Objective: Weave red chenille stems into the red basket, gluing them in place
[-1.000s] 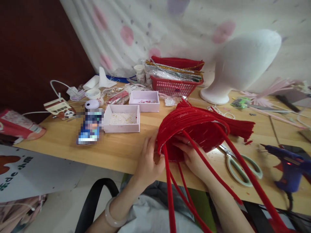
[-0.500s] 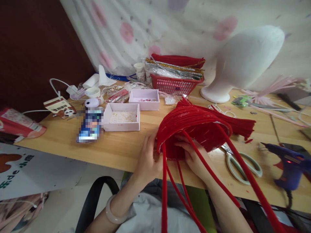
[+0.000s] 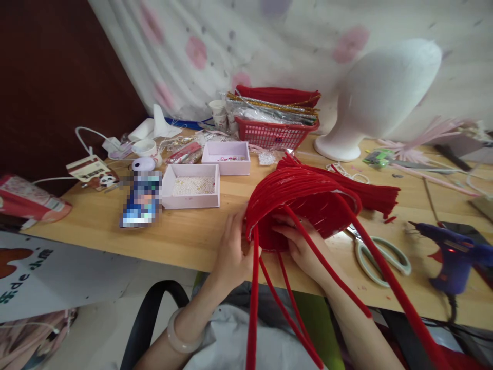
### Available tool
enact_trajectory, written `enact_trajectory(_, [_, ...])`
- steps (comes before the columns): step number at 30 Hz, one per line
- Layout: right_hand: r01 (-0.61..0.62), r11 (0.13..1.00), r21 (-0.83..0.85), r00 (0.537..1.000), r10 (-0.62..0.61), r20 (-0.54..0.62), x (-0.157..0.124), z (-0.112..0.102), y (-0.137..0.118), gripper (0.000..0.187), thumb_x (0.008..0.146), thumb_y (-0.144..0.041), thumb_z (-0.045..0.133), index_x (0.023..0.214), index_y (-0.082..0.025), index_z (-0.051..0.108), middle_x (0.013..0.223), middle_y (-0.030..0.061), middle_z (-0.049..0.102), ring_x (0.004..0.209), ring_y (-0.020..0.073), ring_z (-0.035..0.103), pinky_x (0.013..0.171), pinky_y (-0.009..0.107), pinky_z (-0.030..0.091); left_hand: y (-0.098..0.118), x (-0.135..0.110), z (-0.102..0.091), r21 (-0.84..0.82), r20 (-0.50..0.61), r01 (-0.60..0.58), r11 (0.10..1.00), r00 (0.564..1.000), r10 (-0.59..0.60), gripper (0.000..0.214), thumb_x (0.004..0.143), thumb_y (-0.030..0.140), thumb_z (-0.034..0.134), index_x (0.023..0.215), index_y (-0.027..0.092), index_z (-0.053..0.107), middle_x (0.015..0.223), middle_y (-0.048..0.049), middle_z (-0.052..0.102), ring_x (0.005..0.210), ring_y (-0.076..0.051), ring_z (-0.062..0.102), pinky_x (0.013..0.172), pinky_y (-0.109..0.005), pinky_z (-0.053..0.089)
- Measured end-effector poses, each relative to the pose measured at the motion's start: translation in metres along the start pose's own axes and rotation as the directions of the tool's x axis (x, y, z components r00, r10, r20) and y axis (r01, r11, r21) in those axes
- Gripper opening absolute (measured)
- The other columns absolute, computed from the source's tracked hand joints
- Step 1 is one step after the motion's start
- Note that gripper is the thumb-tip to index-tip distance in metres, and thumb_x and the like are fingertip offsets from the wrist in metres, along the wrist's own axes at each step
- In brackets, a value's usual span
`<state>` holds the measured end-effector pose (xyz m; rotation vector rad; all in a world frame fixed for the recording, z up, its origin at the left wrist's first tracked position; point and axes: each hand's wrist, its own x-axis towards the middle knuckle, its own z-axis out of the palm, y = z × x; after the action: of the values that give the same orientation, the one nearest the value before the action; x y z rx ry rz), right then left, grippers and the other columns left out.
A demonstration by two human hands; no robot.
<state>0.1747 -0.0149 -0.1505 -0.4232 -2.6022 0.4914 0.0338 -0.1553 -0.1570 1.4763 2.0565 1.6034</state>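
A red bowl-shaped piece made of fuzzy pipe cleaners (image 3: 296, 180) is tilted with its hollow side facing me. Several long red strands hang from its rim toward my lap. My left hand (image 3: 233, 252) grips the left edge, thumb near the rim and fingers along the outside. My right hand (image 3: 304, 246) reaches into the opening, its fingers curled against the inner wall; some fingertips are hidden. Behind the piece lies a bundle of red pipe cleaners (image 3: 377, 198). Scissors with pale green handles (image 3: 381, 259) rest just right of my right hand.
A blue glue gun (image 3: 452, 252) with a lit red light stands at the right. White boxes of pearl beads (image 3: 190, 200) and red gems (image 3: 226, 167) sit left of centre, beside a phone (image 3: 141, 200). Behind are a red basket (image 3: 275, 134) and a white foam head (image 3: 370, 103).
The whole view has shifted slightly, so things appear a little further left. Both hands keep their places on the red piece, with barely any change in its tilt.
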Motion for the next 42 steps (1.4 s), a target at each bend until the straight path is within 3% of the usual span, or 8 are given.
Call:
enact_trajectory(5, [0.006,1.0,0.01,1.0,-0.006,0.008,0.0,-0.004,-0.006,0.05,0.082,-0.002,0.041,0.113,-0.023,0.074,0.122,0.0089,0.07,0.115,0.0278,0.063,0.098,0.048,0.053,0.003,0.0,-0.002,-0.015,0.007,0.028,0.999,1.0,-0.028,0.07,0.076,0.005,0.052,0.143,0.024,0.039,0.133,-0.0088,0.053,0.124,-0.024,0.05,0.107,-0.039,0.042])
enact_trajectory(15, [0.012,0.999,0.042,1.0,-0.011,-0.027,-0.002,-0.003,-0.01,0.047,0.08,0.0,0.042,0.1,-0.024,0.077,0.116,0.0064,0.073,0.11,0.0259,0.065,0.095,0.046,0.054,0.008,0.002,-0.003,-0.017,0.013,0.018,1.0,1.0,-0.017,0.071,0.075,0.003,0.052,0.142,0.024,0.039,0.137,-0.0091,0.052,0.127,-0.023,0.05,0.109,-0.039,0.042])
enact_trajectory(23, [0.047,0.996,0.072,0.998,-0.043,-0.053,-0.002,-0.005,-0.011,0.046,0.079,0.0,0.043,0.101,-0.021,0.077,0.115,0.0095,0.072,0.107,0.0254,0.065,0.09,0.044,0.056,0.003,0.001,0.001,-0.022,-0.019,0.002,1.0,1.0,-0.002,0.072,0.073,0.003,0.052,0.141,0.023,0.04,0.13,-0.0076,0.056,0.123,-0.021,0.053,0.106,-0.037,0.044])
enact_trajectory(28, [-0.015,0.998,0.056,0.997,0.019,-0.077,-0.004,-0.005,-0.01,0.042,0.079,-0.001,0.043,0.09,-0.021,0.078,0.109,0.0096,0.073,0.102,0.0244,0.067,0.088,0.043,0.057,0.002,0.0,0.001,-0.025,-0.037,0.006,1.0,0.999,-0.007,0.07,0.073,0.004,0.051,0.14,0.023,0.042,0.133,-0.0078,0.055,0.125,-0.022,0.052,0.108,-0.037,0.044])
enact_trajectory(37, [0.032,0.999,0.016,0.999,-0.031,-0.014,-0.006,-0.004,-0.007,0.044,0.081,-0.001,0.044,0.1,-0.022,0.078,0.112,0.0102,0.071,0.107,0.0253,0.064,0.089,0.042,0.056,0.002,0.002,0.001,-0.026,-0.03,-0.008,1.0,1.0,0.007,0.071,0.072,0.004,0.051,0.14,0.022,0.042,0.132,-0.0087,0.055,0.123,-0.022,0.053,0.107,-0.038,0.044])
enact_trajectory(42, [0.025,0.999,0.027,0.998,-0.024,-0.062,-0.009,-0.001,-0.005,0.043,0.081,-0.001,0.042,0.096,-0.021,0.078,0.113,0.0097,0.071,0.106,0.0247,0.064,0.09,0.042,0.056,0.001,0.0,0.002,-0.025,-0.038,0.007,1.0,0.999,-0.008,0.067,0.076,0.005,0.05,0.14,0.024,0.042,0.132,-0.008,0.055,0.125,-0.022,0.052,0.108,-0.039,0.043])
